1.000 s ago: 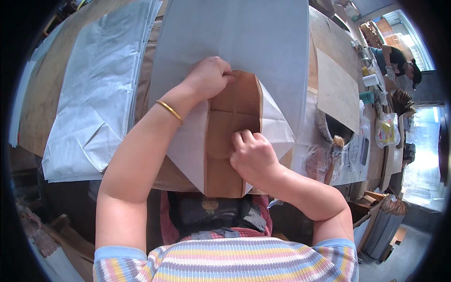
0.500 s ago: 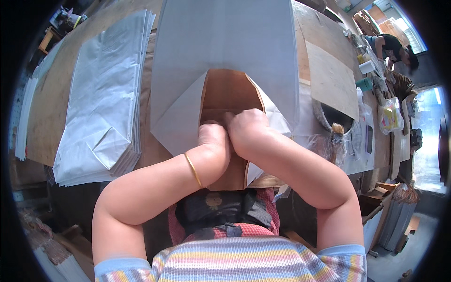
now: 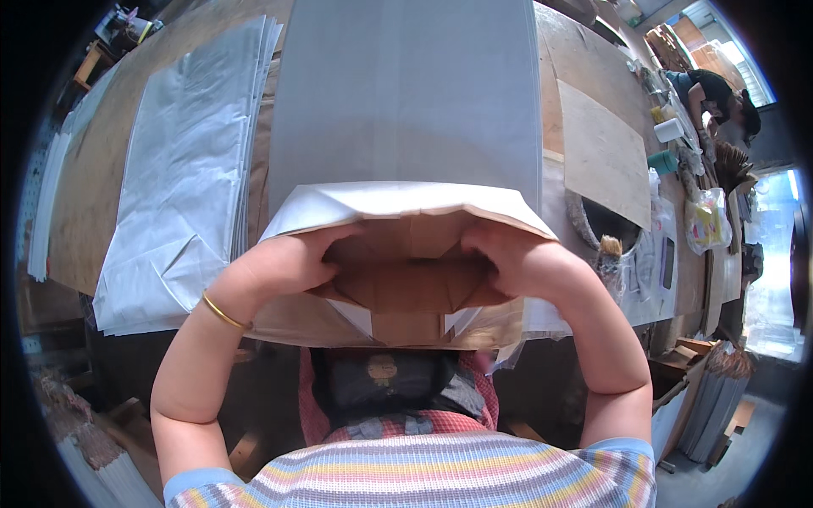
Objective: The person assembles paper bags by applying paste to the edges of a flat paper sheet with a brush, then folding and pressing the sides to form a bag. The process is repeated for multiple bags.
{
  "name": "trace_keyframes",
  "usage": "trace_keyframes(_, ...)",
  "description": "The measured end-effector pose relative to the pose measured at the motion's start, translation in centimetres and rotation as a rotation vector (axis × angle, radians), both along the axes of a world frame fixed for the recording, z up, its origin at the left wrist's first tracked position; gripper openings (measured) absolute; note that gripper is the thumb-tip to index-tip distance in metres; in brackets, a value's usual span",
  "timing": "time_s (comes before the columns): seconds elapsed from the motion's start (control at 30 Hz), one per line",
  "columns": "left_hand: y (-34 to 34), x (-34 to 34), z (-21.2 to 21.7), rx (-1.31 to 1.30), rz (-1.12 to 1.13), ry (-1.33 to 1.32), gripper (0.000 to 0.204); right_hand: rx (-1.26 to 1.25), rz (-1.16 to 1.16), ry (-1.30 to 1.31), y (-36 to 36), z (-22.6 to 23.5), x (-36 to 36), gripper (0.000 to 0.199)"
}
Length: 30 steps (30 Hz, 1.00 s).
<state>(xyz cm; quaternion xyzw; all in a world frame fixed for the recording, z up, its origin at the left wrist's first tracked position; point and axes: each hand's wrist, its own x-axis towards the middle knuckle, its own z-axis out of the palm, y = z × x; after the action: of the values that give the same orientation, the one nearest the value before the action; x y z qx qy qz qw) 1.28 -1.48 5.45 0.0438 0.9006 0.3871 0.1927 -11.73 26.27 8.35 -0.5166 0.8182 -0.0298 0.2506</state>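
A large paper bag (image 3: 405,110), white-grey outside and brown inside, lies lengthwise on the table in front of me. Its near end is spread into a wide mouth, with a white folded flap (image 3: 411,197) along the far edge and brown creased panels within. My left hand (image 3: 296,261) reaches into the left corner of the mouth, its fingers curled on the paper and the thumb lower. At the right corner my right hand (image 3: 523,261) grips the paper in the same way. Some fingertips are hidden inside the mouth.
To the left lies a stack of folded white paper bags (image 3: 186,161). On the right are a flat board (image 3: 603,152) over a dark round container (image 3: 597,222), a brush (image 3: 611,254) and a plastic packet (image 3: 706,222). Another person (image 3: 711,97) bends over at the far right.
My hands have moved apart from the middle to the two sides. The bag's near end has gone from a narrow upright opening to a wide one with its far flap folded across.
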Motion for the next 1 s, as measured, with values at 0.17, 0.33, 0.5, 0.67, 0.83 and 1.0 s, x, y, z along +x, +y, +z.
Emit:
trace_keyframes(0.17, -0.9, -0.9, -0.3, 0.017, -0.076, 0.189, 0.06, -0.175, 0.091, -0.028, -0.3, 0.2, 2.6, 0.023)
trace_keyframes(0.33, -0.4, -2.2, 2.9, -0.05, -0.117, -0.09, 0.051, -0.105, -0.315, 0.004, -2.0, -0.9, -0.3, 0.012)
trace_keyframes(0.5, 0.6, -1.5, 0.4, -0.284, -0.027, 0.127, 0.039, 0.14, -0.387, 0.102, -4.6, -2.6, -1.3, 0.015)
trace_keyframes(0.67, 2.1, -0.4, 1.8, -0.427, -0.068, 0.023, 0.034, -0.073, -0.405, 0.025, -2.5, -1.6, -0.7, 0.015)
trace_keyframes(0.83, 3.5, -2.3, 3.1, -0.701, -0.267, -0.376, 0.031, -0.149, -0.316, 0.018, -2.2, -2.1, -0.8, 0.015)
trace_keyframes(1.0, 1.7, -3.7, 0.3, -0.491, 0.185, -0.471, 0.025, -0.109, -0.311, -0.021, -2.1, -2.0, -0.8, 0.019)
